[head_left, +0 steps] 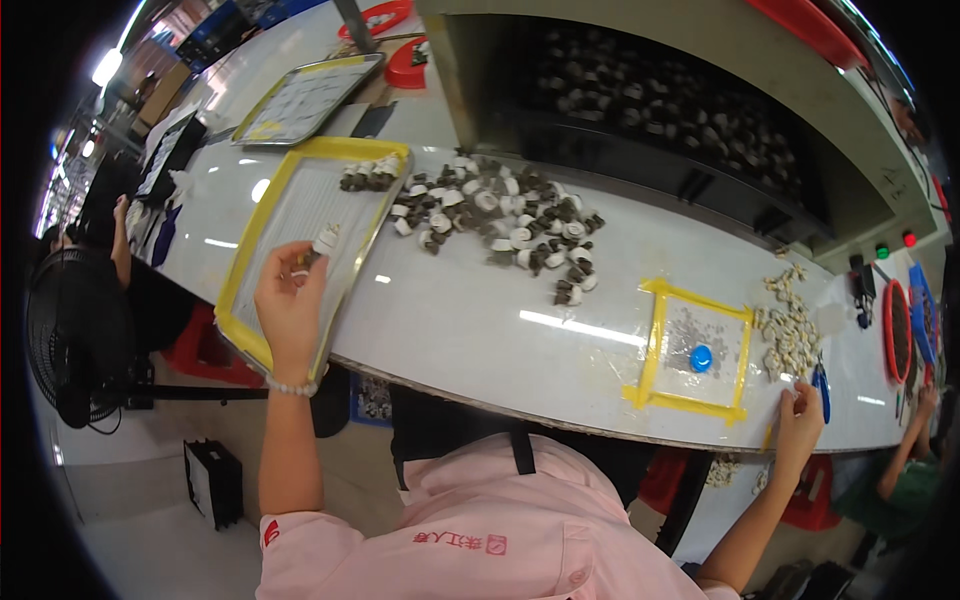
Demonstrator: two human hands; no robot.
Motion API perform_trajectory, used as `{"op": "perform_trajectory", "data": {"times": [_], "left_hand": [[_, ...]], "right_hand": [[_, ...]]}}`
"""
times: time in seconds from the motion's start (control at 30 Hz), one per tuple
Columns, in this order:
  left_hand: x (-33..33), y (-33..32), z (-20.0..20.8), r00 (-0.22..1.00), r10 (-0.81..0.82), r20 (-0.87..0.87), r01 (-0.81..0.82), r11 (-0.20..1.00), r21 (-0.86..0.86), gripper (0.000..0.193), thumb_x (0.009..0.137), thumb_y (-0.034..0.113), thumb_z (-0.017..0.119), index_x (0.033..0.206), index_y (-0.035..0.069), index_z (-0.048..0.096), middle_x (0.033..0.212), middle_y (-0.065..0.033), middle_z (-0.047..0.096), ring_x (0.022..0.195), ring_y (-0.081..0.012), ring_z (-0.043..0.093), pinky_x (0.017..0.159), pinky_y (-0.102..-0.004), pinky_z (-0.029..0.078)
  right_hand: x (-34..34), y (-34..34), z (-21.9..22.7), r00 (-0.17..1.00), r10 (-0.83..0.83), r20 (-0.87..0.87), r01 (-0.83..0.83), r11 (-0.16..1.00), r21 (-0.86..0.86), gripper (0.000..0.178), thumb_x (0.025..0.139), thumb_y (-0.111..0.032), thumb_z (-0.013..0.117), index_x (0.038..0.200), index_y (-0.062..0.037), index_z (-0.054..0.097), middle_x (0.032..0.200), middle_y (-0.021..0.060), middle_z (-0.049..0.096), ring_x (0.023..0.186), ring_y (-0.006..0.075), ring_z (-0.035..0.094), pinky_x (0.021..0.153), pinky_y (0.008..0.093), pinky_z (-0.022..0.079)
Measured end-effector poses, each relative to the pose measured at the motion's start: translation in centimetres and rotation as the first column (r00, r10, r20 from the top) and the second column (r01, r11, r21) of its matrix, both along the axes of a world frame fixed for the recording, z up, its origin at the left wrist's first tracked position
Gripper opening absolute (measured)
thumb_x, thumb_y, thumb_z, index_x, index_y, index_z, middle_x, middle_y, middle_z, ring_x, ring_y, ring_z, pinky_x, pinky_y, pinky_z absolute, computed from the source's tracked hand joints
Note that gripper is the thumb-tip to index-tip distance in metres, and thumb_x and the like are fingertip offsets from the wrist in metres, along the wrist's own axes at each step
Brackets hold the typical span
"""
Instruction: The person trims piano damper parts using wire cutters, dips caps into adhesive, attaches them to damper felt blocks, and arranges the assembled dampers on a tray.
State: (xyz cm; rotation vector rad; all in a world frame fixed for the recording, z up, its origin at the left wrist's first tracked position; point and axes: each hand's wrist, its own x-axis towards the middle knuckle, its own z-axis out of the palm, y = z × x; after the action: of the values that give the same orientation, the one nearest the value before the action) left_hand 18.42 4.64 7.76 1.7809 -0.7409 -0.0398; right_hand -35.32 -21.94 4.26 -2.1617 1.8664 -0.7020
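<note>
My left hand [287,305] is closed in a pinch over a yellow-edged tray [262,225]. Its fingertips hold a small white-capped part [325,240] with a darker base. Similar parts stand in a short block of rows [370,174] at the tray's far corner. To the right of the tray lies a loose heap of white-and-dark parts [520,212]. My right hand [799,425] has its fingers pressed together at the near end of a pile of small cream-coloured pieces [787,335]. Whatever those fingers grip is hidden. Blue-handled pliers [821,390] lie right beside this hand.
A yellow-taped square [656,350] on the white table [450,320] holds tiny flat bits and a blue round piece [701,358]. Behind the heap stands a large machine [640,130] with more parts inside. Another tray [310,98] sits at far left; a black fan [75,340] stands nearer.
</note>
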Motion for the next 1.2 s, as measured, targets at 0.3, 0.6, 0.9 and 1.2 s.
{"op": "perform_trajectory", "data": {"times": [0.3, 0.6, 0.9, 1.2], "left_hand": [[12.5, -4.3, -3.0, 0.938, 0.114, 0.329, -0.189, 0.96, 0.208, 0.023, 0.077, 0.01, 0.067, 0.097, 0.0, 0.062, 0.084, -0.0103, 0.066, 0.067, -0.015, 0.061, 0.063, -0.0264, 0.048], [14.1, -6.8, -5.2, 0.937, -0.006, 0.349, -0.103, 0.95, 0.295, 0.025, 0.085, 0.016, 0.06, 0.104, 0.0, 0.063, 0.089, -0.0154, 0.067, 0.077, -0.022, 0.064, 0.071, -0.0304, 0.048], [0.6, -8.5, 0.8, 0.883, -0.305, 0.356, 0.2, 0.932, 0.303, 0.031, 0.078, 0.012, 0.066, 0.107, 0.002, 0.06, 0.096, -0.0112, 0.06, 0.083, -0.0232, 0.059, 0.071, -0.033, 0.046], [-13.0, -12.1, -2.4, 0.615, -0.686, 0.388, 0.545, 0.726, 0.419, 0.033, 0.075, 0.008, 0.068, 0.106, 0.0, 0.059, 0.106, -0.0148, 0.052, 0.086, -0.0305, 0.057, 0.076, -0.0331, 0.048]], "right_hand": [[1.7, 0.5, -0.2, 0.926, 0.058, 0.373, -0.085, 0.995, 0.056, 0.021, 0.084, -0.01, 0.06, 0.102, 0.0009, 0.059, 0.087, 0.0003, 0.058, 0.075, 0.0072, 0.052, 0.063, 0.0227, 0.041], [2.9, 3.6, 0.7, 0.723, -0.01, 0.691, -0.232, 0.938, 0.257, 0.031, 0.083, -0.006, 0.062, 0.112, 0.0031, 0.059, 0.089, 0.0027, 0.06, 0.082, 0.0087, 0.054, 0.073, 0.0223, 0.043], [5.9, 4.9, 1.6, 0.886, 0.269, 0.377, -0.392, 0.869, 0.302, 0.026, 0.071, 0.0, 0.07, 0.097, 0.0009, 0.064, 0.085, 0.0045, 0.061, 0.078, 0.0123, 0.056, 0.072, 0.027, 0.045], [7.1, 4.8, 3.0, 0.875, 0.48, 0.059, -0.483, 0.874, 0.05, 0.023, 0.07, -0.003, 0.071, 0.093, 0.0003, 0.067, 0.085, 0.0118, 0.06, 0.078, 0.026, 0.058, 0.067, 0.0327, 0.047]]}}
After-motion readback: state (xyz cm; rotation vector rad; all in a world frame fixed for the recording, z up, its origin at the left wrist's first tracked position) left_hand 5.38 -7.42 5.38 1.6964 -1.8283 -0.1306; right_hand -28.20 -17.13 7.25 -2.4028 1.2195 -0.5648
